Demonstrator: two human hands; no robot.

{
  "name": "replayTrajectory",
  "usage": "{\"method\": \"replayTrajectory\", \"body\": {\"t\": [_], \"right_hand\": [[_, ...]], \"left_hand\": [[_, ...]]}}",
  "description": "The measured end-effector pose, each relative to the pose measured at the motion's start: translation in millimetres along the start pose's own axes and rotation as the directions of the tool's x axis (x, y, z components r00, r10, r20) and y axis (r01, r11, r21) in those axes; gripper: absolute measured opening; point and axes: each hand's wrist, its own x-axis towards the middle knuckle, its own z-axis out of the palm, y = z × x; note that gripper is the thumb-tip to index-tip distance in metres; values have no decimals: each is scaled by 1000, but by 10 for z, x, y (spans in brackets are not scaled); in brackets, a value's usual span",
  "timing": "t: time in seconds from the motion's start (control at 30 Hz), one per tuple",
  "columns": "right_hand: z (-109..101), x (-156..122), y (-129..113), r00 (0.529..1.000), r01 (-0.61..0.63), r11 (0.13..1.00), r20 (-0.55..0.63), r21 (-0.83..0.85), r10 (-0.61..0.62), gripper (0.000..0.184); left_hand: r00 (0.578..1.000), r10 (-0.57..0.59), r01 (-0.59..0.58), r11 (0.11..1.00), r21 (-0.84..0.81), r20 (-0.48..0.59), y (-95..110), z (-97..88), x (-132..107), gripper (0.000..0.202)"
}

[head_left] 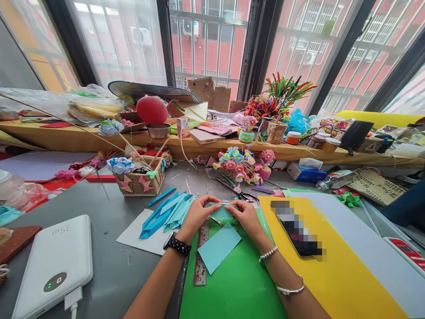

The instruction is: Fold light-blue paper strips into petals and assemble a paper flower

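My left hand [196,215] and my right hand [246,216] meet over a small light-blue paper piece [223,211], each pinching one end of it, fingers pressed together. The piece lies on a green sheet [232,283]. Just below the hands lies a loose light-blue paper square [219,246]. A ruler [200,259] runs along the green sheet's left edge. Left of my left hand sits a pile of folded blue paper strips [168,213] on white paper [139,235]. My left wrist bears a black watch, my right wrist silver bracelets.
A phone [297,232] lies on a yellow sheet [338,274] at the right. A white power bank [56,261] sits at the left. A woven basket [139,179] and paper flowers [241,166] stand beyond the hands. A cluttered wooden shelf [83,139] runs under the windows.
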Motion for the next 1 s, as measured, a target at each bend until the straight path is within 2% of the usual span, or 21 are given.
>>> {"method": "replayTrajectory", "body": {"t": [0.27, 0.47, 0.7, 1.0], "right_hand": [[-1, 5, -6, 999, -47, 992, 15, 120, 46, 26], [9, 5, -6, 998, -50, 990, -18, 130, 53, 22], [20, 11, 23, 997, -67, 982, -17, 177, 71, 22], [19, 10, 26, 994, -81, 964, -49, 255, 96, 22]], "left_hand": [[998, -48, 45, 997, -61, -40, 36, 35, -20, 21], [1000, -19, 18, 998, -58, -20, 8, 12, 2, 19], [993, -34, 26, 997, -68, -113, 9, 17, -5, 26], [993, -84, 73, 989, -132, -80, 15, 26, -11, 30]]}}
